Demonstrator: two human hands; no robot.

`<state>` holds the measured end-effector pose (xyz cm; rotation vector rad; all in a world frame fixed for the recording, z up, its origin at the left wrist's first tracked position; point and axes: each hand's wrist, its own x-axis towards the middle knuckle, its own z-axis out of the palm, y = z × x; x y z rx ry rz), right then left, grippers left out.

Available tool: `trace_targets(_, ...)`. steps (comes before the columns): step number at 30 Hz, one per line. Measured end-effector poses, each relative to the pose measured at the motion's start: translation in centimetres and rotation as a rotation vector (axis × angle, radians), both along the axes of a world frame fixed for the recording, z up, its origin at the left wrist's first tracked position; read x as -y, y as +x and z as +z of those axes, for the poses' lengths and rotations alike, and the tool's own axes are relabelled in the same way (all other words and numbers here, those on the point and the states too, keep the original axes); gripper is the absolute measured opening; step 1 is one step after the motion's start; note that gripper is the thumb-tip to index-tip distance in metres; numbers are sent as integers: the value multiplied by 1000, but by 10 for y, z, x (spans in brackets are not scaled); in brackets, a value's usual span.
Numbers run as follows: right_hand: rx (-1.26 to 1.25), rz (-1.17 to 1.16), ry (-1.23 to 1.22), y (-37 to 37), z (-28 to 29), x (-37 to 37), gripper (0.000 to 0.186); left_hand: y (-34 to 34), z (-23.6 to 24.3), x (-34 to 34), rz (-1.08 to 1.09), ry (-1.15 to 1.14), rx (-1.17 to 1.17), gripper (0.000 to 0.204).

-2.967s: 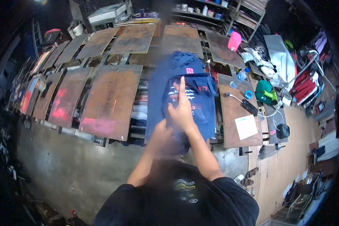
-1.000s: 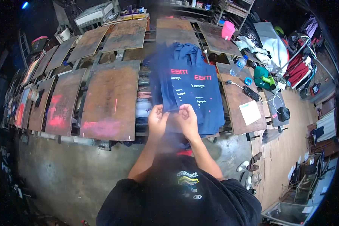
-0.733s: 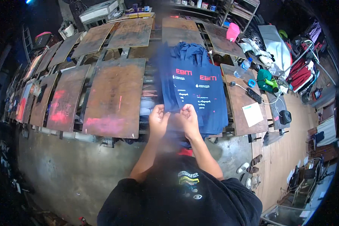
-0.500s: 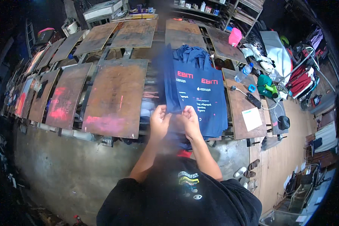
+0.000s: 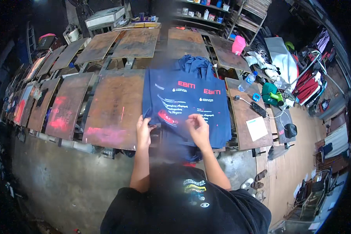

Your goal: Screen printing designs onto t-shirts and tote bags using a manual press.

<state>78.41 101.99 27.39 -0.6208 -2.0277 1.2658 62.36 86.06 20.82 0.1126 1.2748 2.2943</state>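
A navy cloth piece (image 5: 154, 99) with red and white print is spread at an angle before me, overlapping a pile of similar navy printed cloths (image 5: 221, 123). My left hand (image 5: 143, 132) is closed on its near left corner, fingers and thumb pinching the fabric. Over the near part of the cloth, my right hand (image 5: 199, 132) has its fingers curled together at the print; whether fabric is between them is hidden. Behind, a bunched navy cloth (image 5: 197, 64) lies on the far end of the pile. A blurred dark streak covers part of the middle.
Brown boards (image 5: 115, 109), some pink-stained, stand in rows to the left. At right, a board carries a white paper (image 5: 257, 128), a power strip (image 5: 258, 109) with a cable and a water bottle (image 5: 248, 82). A pink container (image 5: 238, 45) stands farther back. Shoes (image 5: 257, 183) lie on the floor.
The upper cloth has opened out to the left, showing more of its print. My left hand has moved left and slightly nearer with the corner; my right hand stays near its place.
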Motion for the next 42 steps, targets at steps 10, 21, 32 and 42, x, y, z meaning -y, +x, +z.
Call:
trace_targets(10,31,400,427,-21,8,39,22,-6,-11,39,-351,50,209,26)
trace_targets(21,190,602,556,-21,-16,61,9,4,-7,54,-225,-259,28,32)
trace_targets(32,567,-244,434,22,-52,-3,30,11,-36,49,-119,-40,14,27)
trace_targets(42,588,-277,134,31,-87,-31,32,20,-41,31,-139,-56,-71,29)
